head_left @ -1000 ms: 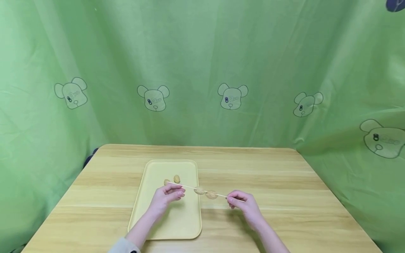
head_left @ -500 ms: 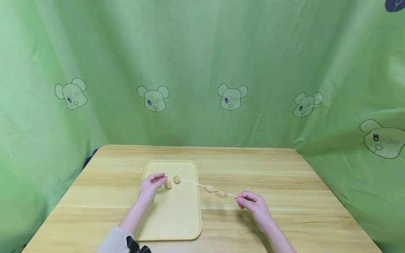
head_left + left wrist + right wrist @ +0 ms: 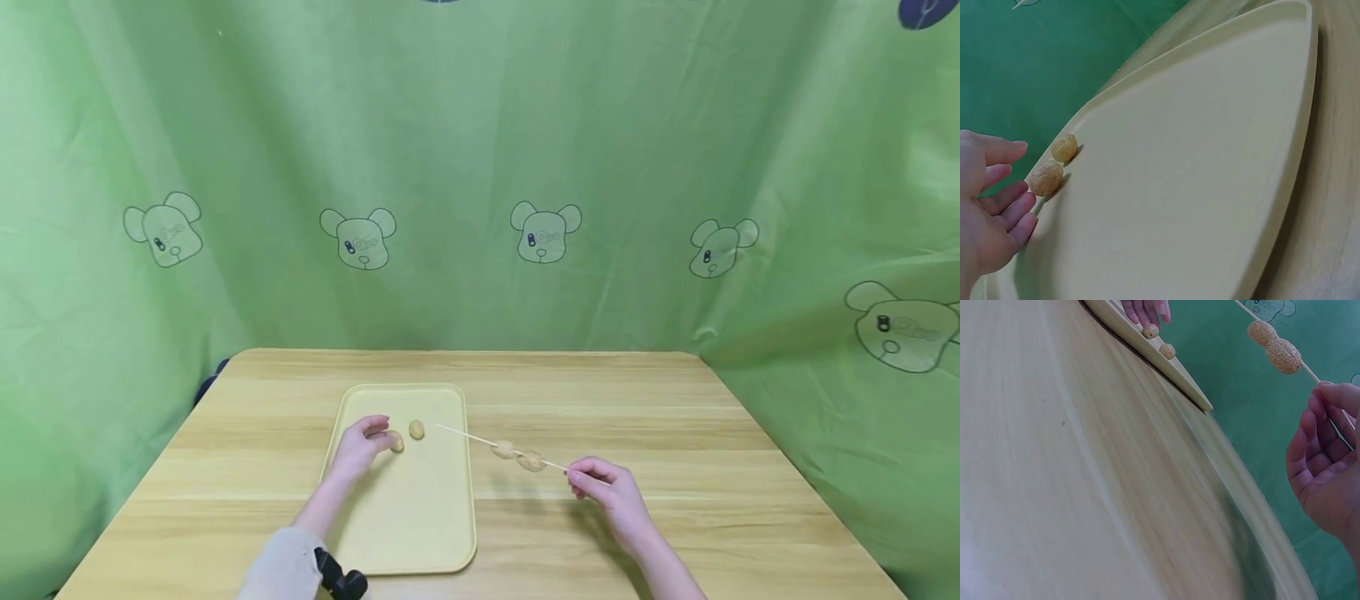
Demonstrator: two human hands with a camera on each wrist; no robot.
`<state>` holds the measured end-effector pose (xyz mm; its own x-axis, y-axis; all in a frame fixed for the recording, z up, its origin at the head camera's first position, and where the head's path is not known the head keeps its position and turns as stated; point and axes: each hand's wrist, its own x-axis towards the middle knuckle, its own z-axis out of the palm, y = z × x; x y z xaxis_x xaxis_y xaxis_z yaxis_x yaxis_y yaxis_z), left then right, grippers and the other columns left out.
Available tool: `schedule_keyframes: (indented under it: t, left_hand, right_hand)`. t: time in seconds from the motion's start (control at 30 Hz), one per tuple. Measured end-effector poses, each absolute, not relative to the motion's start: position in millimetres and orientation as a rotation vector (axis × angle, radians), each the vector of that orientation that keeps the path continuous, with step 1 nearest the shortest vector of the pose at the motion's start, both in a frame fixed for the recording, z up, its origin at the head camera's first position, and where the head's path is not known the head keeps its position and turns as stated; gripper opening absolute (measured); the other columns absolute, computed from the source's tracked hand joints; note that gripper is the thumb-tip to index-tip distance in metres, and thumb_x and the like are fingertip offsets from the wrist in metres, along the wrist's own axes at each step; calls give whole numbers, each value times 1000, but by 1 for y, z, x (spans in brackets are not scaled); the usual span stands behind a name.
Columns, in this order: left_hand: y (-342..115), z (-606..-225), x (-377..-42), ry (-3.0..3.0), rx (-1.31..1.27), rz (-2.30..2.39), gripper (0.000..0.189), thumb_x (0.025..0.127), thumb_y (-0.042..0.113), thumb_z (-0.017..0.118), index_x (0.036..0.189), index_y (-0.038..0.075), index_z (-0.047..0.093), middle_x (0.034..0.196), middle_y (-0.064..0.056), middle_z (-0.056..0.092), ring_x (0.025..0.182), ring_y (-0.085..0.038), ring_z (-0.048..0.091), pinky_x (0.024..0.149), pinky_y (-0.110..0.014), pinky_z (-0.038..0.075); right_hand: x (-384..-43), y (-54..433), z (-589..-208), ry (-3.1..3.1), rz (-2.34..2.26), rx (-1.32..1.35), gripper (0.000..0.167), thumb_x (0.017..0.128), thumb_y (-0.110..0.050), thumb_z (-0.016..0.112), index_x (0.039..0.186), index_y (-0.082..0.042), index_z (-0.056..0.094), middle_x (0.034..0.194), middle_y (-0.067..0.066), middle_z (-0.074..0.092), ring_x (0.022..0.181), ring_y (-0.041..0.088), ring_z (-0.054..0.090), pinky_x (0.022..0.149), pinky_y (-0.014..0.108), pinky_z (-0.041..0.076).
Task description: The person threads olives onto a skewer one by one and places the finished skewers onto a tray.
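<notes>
My right hand (image 3: 611,500) pinches a thin wooden skewer (image 3: 465,434) between thumb and fingers, its tip pointing left over the tray. Threaded on its middle are two tan, wrinkled balls, one farther along (image 3: 1262,332) and one closer to the hand (image 3: 1284,356). At the tray's left side my left hand (image 3: 360,444) reaches down with fingers apart. Its fingertips are at a loose wrinkled ball (image 3: 1046,179); whether they touch it is hard to tell. A second loose ball (image 3: 416,429) lies just beyond, to the right.
The pale yellow tray (image 3: 420,525) lies on the left-centre of the wood-grain table (image 3: 637,400). A green curtain (image 3: 450,292) with bear-head prints hangs around the back and sides. A black strap (image 3: 341,575) is at the left wrist.
My left hand has moved from beside the skewer leftward to the loose ball on the tray. The right hand has shifted right, carrying the skewer and its two balls.
</notes>
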<state>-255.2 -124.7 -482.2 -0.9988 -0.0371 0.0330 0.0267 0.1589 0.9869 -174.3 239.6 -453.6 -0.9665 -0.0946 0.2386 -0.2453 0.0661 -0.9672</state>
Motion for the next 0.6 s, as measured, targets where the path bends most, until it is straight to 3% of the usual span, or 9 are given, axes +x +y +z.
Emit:
schedule_keyframes:
  t: [0.33,0.6]
  left_hand:
    - [-115,-489,-260,-2496,11,-1792,56,69,1,72,120,-12,51,103,-19,57,92,-27,52,87,-41,45]
    - [-110,-494,-263,-2551,-47,-1572,53,68,2,73,115,-15,53,98,-18,59,91,-28,53,86,-44,45]
  right_hand:
    - [-175,240,-457,-2222,2051,366,18,86,0,60,88,18,57,70,-3,58,65,9,54,62,23,49]
    - [-176,240,-458,-2236,2026,359,20,86,0,59,89,20,55,69,-3,58,65,9,54,63,23,48]
